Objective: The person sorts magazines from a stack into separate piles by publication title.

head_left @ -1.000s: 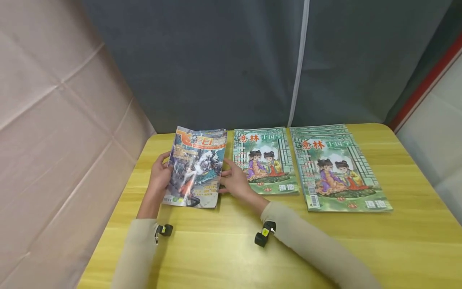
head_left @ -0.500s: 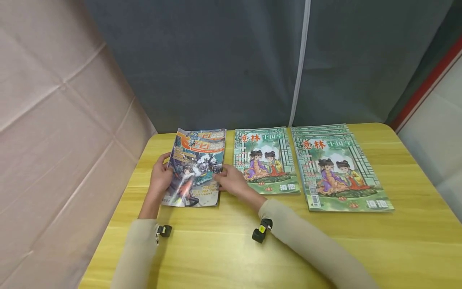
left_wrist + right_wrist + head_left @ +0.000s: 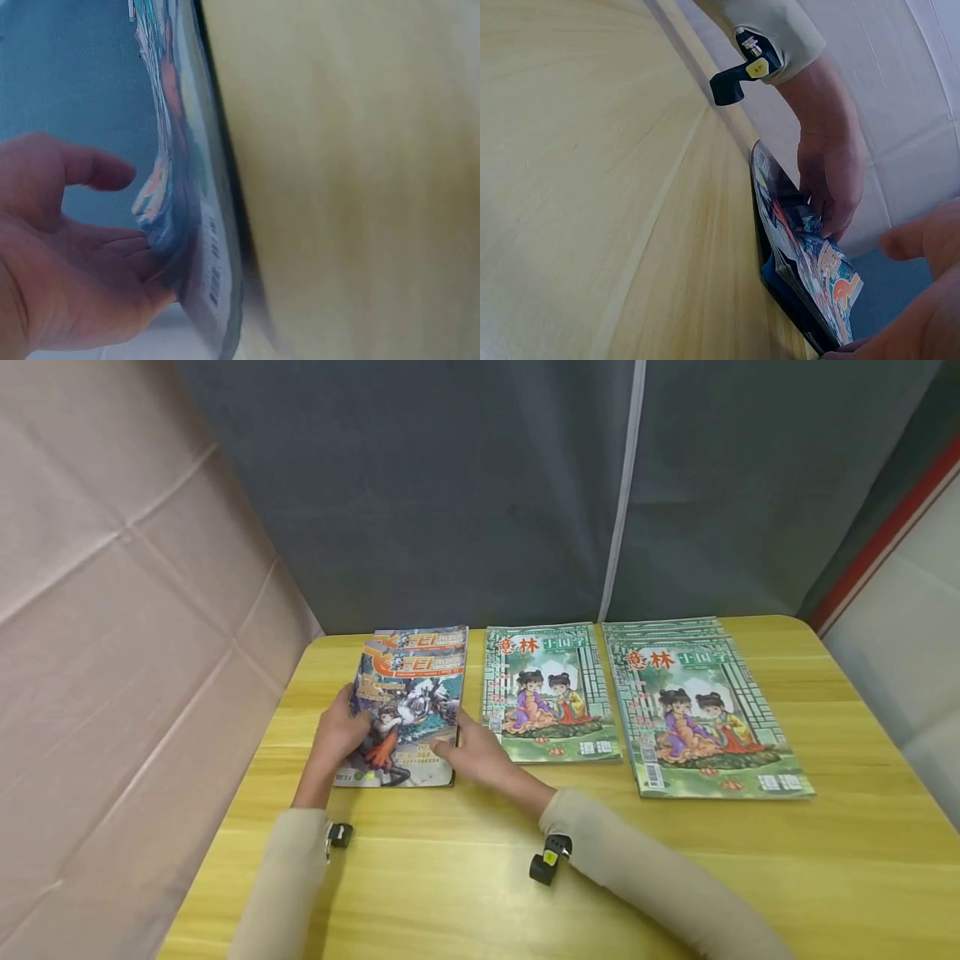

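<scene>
A magazine (image 3: 405, 693) with an orange title and an armed figure on its cover lies on the left of the table, over another magazine (image 3: 431, 637) of like cover showing past its top edge. My left hand (image 3: 337, 731) is at its left edge. In the left wrist view the fingers (image 3: 135, 255) touch the edge while the thumb stands raised off it. My right hand (image 3: 483, 756) is at the right edge, thumb over the cover in the head view. The right wrist view shows that thumb (image 3: 904, 241) raised and the fingertips low by the edge.
Beside the right hand lies a green-covered magazine (image 3: 555, 693). Further right is a fanned stack of matching green magazines (image 3: 712, 718). The wooden table (image 3: 450, 877) meets a dark grey curtain (image 3: 450, 502) behind and a pale fabric wall (image 3: 150, 693) at left.
The top magazine has settled flatter and its top edge moved nearer, baring more of the magazine beneath. My right hand has shifted slightly left, its thumb now over the cover.
</scene>
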A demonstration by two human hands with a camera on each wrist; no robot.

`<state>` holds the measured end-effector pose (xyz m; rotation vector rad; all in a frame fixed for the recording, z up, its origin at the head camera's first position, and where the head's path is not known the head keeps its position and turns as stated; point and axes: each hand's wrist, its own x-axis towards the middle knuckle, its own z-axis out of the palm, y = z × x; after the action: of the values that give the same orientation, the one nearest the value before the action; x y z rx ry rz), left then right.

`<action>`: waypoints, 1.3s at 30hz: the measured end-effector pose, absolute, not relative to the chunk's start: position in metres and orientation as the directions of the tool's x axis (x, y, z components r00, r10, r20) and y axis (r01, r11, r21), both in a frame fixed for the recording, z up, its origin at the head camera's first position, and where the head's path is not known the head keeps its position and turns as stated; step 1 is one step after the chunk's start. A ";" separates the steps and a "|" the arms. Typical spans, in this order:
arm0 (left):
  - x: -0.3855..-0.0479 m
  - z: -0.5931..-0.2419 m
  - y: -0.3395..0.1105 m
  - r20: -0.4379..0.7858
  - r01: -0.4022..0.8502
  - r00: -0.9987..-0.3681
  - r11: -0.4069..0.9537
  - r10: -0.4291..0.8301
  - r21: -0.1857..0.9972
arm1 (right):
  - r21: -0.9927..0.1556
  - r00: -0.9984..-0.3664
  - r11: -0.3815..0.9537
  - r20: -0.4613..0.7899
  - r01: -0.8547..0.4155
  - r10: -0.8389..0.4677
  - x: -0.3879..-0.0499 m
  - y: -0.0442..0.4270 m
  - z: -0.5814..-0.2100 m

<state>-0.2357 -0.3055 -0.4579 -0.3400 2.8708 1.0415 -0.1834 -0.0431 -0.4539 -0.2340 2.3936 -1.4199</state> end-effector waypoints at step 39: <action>-0.254 -0.457 -0.298 -0.286 -0.257 -0.951 0.820 -0.120 0.511 | -0.885 -0.873 0.460 -0.274 0.065 -0.403 -0.178 -0.039 -0.447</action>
<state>-0.2538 -0.2982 -0.4567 -0.2907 2.7624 0.8262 -0.1779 -0.0390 -0.4472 -0.2824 2.2639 -1.4012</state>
